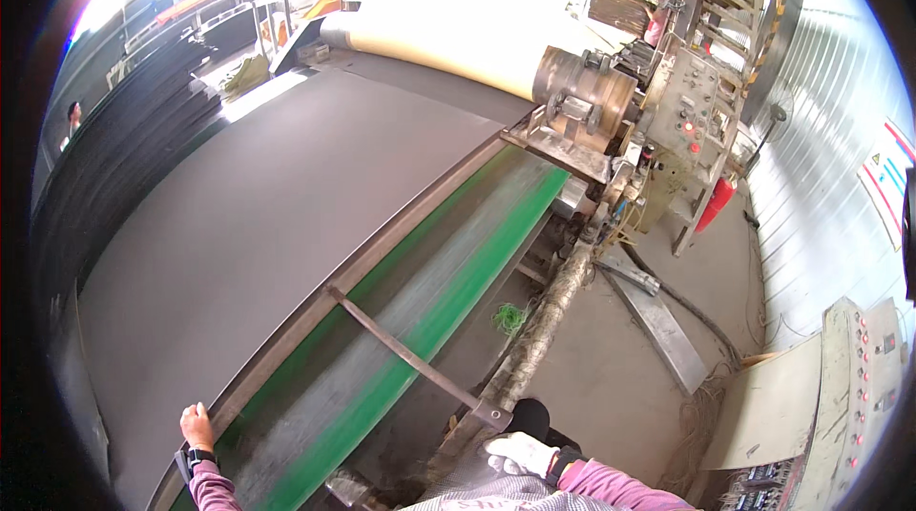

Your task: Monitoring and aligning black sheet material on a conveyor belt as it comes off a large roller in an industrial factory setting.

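Head view, with the green belt (458, 306) as our landmark: the grey sheet (286, 206) lies left of it past the brown rail (382, 246), long axis running the same way. Our bare left hand (197, 427) is nearer, curled at the rail; can't tell if it's clamped. Our gloved right hand (520, 454) sits right of the belt, grip unclear too.

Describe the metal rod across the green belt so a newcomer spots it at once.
Find the wide grey surface, then the long green belt along its right side. The thin brownish metal rod slants over that belt, from the rail between them to a round collar near the gloved right hand. Belt and rail run lengthwise; only this rod cuts across the belt.
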The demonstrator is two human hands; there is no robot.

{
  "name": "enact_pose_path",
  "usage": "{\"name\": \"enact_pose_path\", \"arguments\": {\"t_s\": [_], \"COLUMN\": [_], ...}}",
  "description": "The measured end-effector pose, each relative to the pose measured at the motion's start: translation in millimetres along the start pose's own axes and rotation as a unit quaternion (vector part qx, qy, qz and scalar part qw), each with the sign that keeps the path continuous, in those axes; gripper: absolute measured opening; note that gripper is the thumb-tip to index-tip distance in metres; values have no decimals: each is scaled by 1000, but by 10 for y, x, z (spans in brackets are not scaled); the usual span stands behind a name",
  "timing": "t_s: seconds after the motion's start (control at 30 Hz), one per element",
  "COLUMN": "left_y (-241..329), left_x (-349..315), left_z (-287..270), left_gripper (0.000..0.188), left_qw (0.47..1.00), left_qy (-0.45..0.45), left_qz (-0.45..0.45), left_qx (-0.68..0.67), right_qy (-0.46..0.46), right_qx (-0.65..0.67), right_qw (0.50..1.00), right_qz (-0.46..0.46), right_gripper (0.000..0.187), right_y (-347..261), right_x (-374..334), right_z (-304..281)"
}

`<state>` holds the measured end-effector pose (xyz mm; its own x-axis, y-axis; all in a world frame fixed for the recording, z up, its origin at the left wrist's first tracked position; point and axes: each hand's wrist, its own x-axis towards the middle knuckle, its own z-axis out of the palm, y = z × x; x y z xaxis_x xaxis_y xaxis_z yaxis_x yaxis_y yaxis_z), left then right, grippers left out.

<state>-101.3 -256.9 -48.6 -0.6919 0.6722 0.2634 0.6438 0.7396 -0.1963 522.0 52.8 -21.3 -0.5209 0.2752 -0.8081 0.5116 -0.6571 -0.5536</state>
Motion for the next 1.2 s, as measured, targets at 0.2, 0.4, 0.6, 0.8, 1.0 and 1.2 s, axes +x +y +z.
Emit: {"name": "enact_pose_path", "arguments": {"t_s": [0.2,0.4,0.6,0.8,1.0,1.2], "left_y": [1504,2263,2272,679,952,1445], "left_x": [309,767,1007,446,379,626], "left_z": [-1042,-1117,-1095,-568,-787,-1019], "left_gripper": [37,41,45,38,39,40], "left_qw": [987,981,865,980,969,971], "left_qy": [3,17,-106,-175,-214,-175], "left_qz": [-57,27,47,90,94,90], "left_qx": [-152,-191,-489,-28,-80,-136], "right_qy": [15,35,56,44,60,49], "right_qx": [32,40,68,50,53,61], "right_qw": [999,999,996,997,997,997], "right_qz": [-3,-3,-10,-30,-21,-21], "right_gripper": [33,25,25,24,22,20], "right_y": [21,23,92,85,87,127], "right_x": [7,2,57,15,-3,31], "right_z": [91,149,93,179,119,232]}}
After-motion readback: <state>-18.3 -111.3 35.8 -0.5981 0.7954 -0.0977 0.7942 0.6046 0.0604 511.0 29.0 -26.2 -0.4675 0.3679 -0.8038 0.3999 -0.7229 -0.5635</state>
